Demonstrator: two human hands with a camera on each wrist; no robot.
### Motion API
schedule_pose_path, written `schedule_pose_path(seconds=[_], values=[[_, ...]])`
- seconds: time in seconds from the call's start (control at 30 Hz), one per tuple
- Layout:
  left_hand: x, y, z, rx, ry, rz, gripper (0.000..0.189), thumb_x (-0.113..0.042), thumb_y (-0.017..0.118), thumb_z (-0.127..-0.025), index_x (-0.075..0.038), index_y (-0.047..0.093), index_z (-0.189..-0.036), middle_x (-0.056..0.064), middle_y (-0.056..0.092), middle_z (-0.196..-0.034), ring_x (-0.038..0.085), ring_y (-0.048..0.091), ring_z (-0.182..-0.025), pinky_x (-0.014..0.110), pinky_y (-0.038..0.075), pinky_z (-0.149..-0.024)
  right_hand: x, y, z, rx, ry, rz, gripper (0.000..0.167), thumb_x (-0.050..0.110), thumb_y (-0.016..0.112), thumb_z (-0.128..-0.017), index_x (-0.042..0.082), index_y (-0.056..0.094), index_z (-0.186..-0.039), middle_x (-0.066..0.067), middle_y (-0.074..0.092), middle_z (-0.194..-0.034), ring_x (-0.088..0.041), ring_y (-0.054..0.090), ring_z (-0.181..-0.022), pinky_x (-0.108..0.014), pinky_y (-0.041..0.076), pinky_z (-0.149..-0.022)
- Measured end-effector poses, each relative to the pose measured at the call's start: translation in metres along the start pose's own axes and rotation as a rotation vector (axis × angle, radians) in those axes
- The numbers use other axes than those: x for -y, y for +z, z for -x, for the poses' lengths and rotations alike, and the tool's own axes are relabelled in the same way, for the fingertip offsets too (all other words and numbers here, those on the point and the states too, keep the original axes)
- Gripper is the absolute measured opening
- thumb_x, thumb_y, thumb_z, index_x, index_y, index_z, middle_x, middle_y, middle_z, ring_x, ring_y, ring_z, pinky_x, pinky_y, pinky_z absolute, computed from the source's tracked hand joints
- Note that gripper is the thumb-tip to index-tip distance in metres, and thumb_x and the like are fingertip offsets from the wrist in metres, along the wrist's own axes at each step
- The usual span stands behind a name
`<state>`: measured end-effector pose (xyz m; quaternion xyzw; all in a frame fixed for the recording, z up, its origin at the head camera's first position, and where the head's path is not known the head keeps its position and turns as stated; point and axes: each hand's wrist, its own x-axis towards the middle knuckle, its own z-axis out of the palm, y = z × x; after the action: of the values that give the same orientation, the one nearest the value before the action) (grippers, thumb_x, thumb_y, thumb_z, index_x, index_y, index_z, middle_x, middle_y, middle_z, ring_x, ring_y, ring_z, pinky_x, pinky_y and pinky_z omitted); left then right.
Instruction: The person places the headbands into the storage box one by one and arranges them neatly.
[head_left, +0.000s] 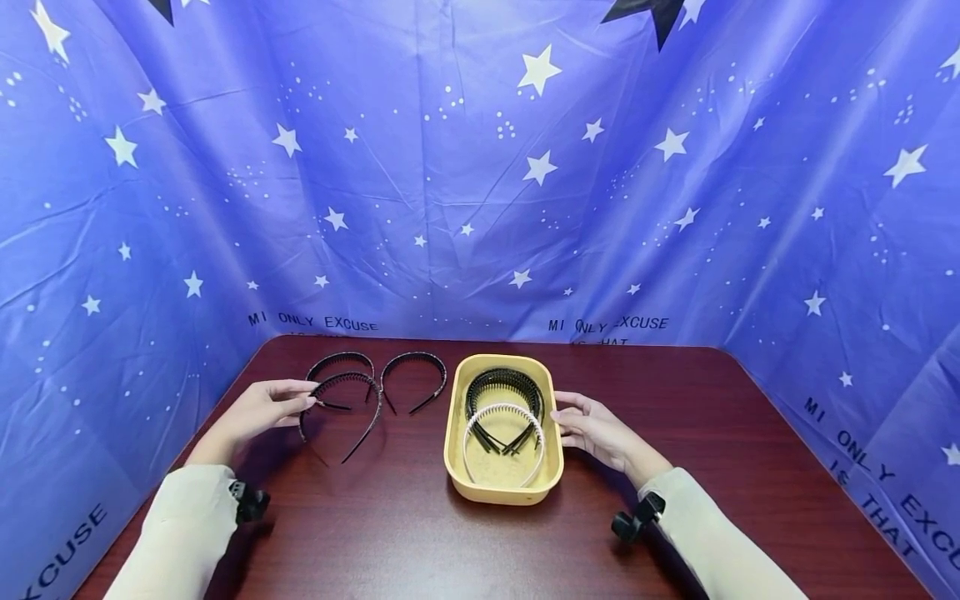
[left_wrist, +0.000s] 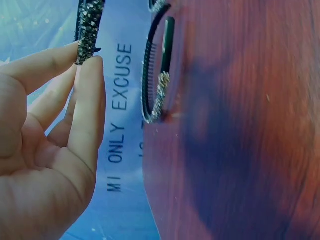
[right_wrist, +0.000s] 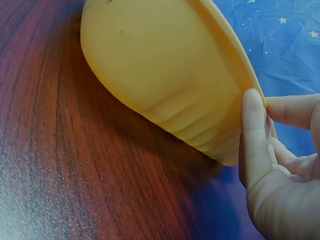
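Left hand [head_left: 257,410]: grip closed, thumb and fingertip pinching a glittery dark headband [left_wrist: 90,25] by one side, the band raised in an arch well to the left of the yellow container [head_left: 504,496]. Whether the lower ends of this band meet the table [head_left: 405,533] cannot be made out with certainty. Beyond it are a left rear headband [head_left: 341,356] and a right rear headband [head_left: 415,356], both dark, near each other; the held band partly overlaps the left one in the head view. Right hand [head_left: 597,429]: grip on the right side of the container, thumb against the outer wall just below the rim, a fingertip at the rim itself. The container is upright on the table. Contents: several black headbands [head_left: 504,379] nested together, teeth on their inner edges, and one white headband [head_left: 506,407] overlapping them on the near side. Both forearms are in pale sleeves [head_left: 168,533], a black device [head_left: 250,500] at each wrist. A blue cloth [head_left: 450,208] with white stars and dark lettering hangs behind the table
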<state>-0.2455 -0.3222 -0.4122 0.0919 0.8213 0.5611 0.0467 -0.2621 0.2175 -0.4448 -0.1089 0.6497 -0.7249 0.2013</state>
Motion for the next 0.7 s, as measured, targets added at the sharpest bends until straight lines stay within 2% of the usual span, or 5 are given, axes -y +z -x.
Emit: schedule_pose_path(seconds=[0.33,0.53,0.7], values=[[-0.015,0.016,-0.007,-0.016,-0.002,0.051,0.048,-0.01,0.067,-0.097,0.015,0.052,-0.135,0.026,0.063,-0.122,0.01,0.065,-0.102,0.033,0.06,-0.084,0.001,0.001,0.0,-0.006,-0.002,0.004,0.065,0.003,0.056,-0.099,-0.012,0.019,-0.15,-0.009,0.061,-0.1,-0.013,0.065,-0.081,-0.029,0.059,-0.078],[-0.028,0.028,-0.015,-0.001,0.008,0.055,0.047,-0.011,0.068,-0.097,0.013,0.054,-0.135,0.015,0.067,-0.113,0.016,0.065,-0.104,0.039,0.059,-0.086,0.001,0.0,0.0,-0.006,0.003,0.005,0.064,0.002,0.055,-0.099,-0.012,0.019,-0.15,-0.008,0.062,-0.099,-0.013,0.065,-0.081,-0.029,0.059,-0.078],[-0.037,0.039,-0.021,0.02,0.026,0.071,0.043,-0.008,0.066,-0.097,0.013,0.055,-0.133,0.012,0.068,-0.112,0.012,0.066,-0.103,0.04,0.059,-0.086,0.0,-0.001,0.0,0.007,-0.002,0.009,0.065,0.004,0.056,-0.1,-0.012,0.019,-0.151,-0.01,0.062,-0.1,-0.014,0.066,-0.082,-0.03,0.059,-0.079]])
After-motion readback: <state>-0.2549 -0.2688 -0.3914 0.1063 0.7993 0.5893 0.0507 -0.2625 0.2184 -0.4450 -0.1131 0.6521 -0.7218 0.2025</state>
